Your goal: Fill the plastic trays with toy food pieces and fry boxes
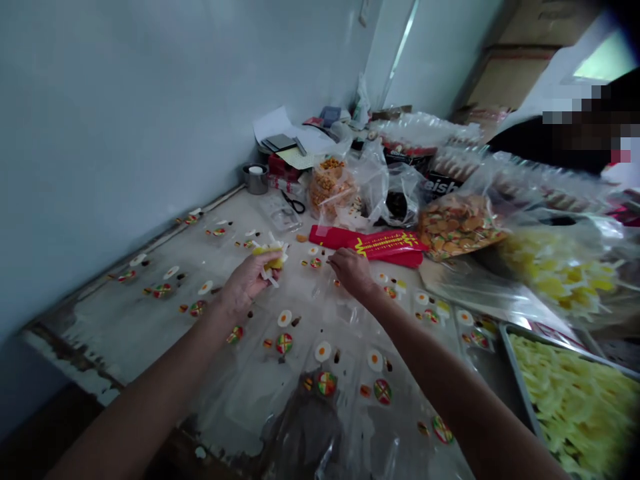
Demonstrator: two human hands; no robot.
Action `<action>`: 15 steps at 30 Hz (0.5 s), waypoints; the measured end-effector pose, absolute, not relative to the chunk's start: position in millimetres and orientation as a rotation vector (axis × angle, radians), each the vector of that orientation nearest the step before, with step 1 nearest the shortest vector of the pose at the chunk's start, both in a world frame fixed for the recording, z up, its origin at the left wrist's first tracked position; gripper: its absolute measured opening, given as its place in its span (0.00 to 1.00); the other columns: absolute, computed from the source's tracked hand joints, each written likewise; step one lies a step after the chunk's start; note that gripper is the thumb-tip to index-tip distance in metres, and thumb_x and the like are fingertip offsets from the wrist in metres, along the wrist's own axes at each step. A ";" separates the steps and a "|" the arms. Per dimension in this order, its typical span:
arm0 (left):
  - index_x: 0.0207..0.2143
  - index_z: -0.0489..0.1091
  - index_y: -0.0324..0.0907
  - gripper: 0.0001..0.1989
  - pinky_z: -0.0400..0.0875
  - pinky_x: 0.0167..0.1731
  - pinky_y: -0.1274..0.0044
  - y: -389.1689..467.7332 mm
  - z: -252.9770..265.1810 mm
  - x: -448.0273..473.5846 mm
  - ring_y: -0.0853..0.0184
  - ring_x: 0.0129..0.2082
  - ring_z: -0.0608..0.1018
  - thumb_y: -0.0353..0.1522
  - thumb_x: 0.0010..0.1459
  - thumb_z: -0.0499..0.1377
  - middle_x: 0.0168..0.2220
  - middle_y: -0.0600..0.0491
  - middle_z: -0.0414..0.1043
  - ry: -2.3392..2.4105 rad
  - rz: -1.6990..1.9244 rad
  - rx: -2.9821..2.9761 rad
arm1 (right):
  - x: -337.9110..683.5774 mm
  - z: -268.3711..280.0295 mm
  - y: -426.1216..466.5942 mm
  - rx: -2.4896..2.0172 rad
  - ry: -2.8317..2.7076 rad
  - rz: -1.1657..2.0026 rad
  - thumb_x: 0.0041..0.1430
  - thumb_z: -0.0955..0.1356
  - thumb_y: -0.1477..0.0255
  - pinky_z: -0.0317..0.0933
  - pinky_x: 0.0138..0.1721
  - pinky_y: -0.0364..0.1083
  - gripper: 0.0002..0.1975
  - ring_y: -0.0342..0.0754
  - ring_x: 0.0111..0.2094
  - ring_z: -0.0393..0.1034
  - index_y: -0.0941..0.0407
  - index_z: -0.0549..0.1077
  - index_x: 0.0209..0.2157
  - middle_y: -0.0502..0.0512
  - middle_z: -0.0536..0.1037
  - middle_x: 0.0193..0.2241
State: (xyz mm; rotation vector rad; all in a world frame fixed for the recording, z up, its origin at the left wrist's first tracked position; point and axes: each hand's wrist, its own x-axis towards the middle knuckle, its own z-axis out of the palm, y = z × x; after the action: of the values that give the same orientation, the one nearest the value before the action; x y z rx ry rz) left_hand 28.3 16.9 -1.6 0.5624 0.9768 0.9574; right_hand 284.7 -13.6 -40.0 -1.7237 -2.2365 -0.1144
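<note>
My left hand (pixel 255 275) is closed around a bunch of small yellow pieces with white sticks (pixel 274 262), held above the table's middle. To its right, my right hand (pixel 353 270) reaches down with its fingers pressed together. Whatever it may pinch is too small to make out. Clear plastic packets (pixel 240 387) lie in rows under both hands. On them sit small candies: a fried-egg shape (pixel 323 352), a round red, green and yellow piece (pixel 327 383), little burger shapes (pixel 365 391) and dark brown bits (pixel 389 365). A red sheet with yellow print (pixel 370 245) lies just beyond my right hand.
A metal tray (pixel 520 387) of pale yellow pieces stands at the right. Bags of yellow stick pieces (pixel 560 260), orange candies (pixel 463 223) and small orange pieces (pixel 333 187) line the back. Scissors (pixel 294 202) and a grey cup (pixel 256 179) lie near the wall. Another person (pixel 560 140) is at upper right.
</note>
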 end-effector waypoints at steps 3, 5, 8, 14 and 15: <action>0.33 0.72 0.37 0.11 0.64 0.16 0.82 16.8 -6.7 35.4 0.73 0.21 0.74 0.22 0.44 0.67 0.27 0.54 0.74 0.968 0.939 0.586 | 277.7 -40.6 -13.7 -1.749 -2.482 -0.222 0.68 0.63 0.77 0.59 0.47 0.50 0.12 0.55 0.45 0.69 0.59 0.79 0.42 0.64 0.78 0.42; 0.33 0.73 0.37 0.12 0.64 0.17 0.82 17.8 -7.6 38.3 0.73 0.22 0.74 0.22 0.42 0.67 0.28 0.54 0.74 0.971 0.933 0.601 | 274.4 -36.9 -16.2 -1.797 -2.457 -0.205 0.67 0.63 0.78 0.58 0.50 0.52 0.12 0.57 0.48 0.67 0.58 0.79 0.40 0.65 0.78 0.42; 0.33 0.74 0.37 0.14 0.63 0.17 0.82 16.6 -7.7 41.4 0.74 0.22 0.73 0.21 0.40 0.67 0.28 0.55 0.74 0.990 0.924 0.631 | 263.4 -26.6 -18.8 -1.806 -2.090 0.075 0.68 0.65 0.73 0.60 0.48 0.51 0.10 0.55 0.47 0.69 0.58 0.79 0.40 0.64 0.78 0.43; 0.34 0.75 0.39 0.15 0.62 0.19 0.83 4.6 -3.5 49.1 0.73 0.24 0.74 0.23 0.40 0.69 0.30 0.54 0.76 0.963 0.905 0.711 | 222.8 -5.0 -5.7 -1.374 -1.337 1.196 0.51 0.75 0.57 0.57 0.27 0.41 0.19 0.43 0.27 0.69 0.58 0.79 0.37 0.52 0.79 0.28; 0.34 0.74 0.39 0.14 0.62 0.19 0.82 4.0 -2.4 47.6 0.73 0.23 0.73 0.24 0.42 0.68 0.29 0.54 0.76 0.959 0.903 0.713 | 219.6 -2.8 -2.6 -1.339 -1.263 1.285 0.46 0.77 0.58 0.56 0.26 0.41 0.18 0.42 0.26 0.68 0.58 0.79 0.33 0.52 0.78 0.27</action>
State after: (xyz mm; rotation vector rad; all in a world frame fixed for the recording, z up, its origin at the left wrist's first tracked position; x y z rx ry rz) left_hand 47.6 4.0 -2.4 0.7134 0.9585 0.9035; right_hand 219.6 -2.6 -2.8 -1.3392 -1.2634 1.2850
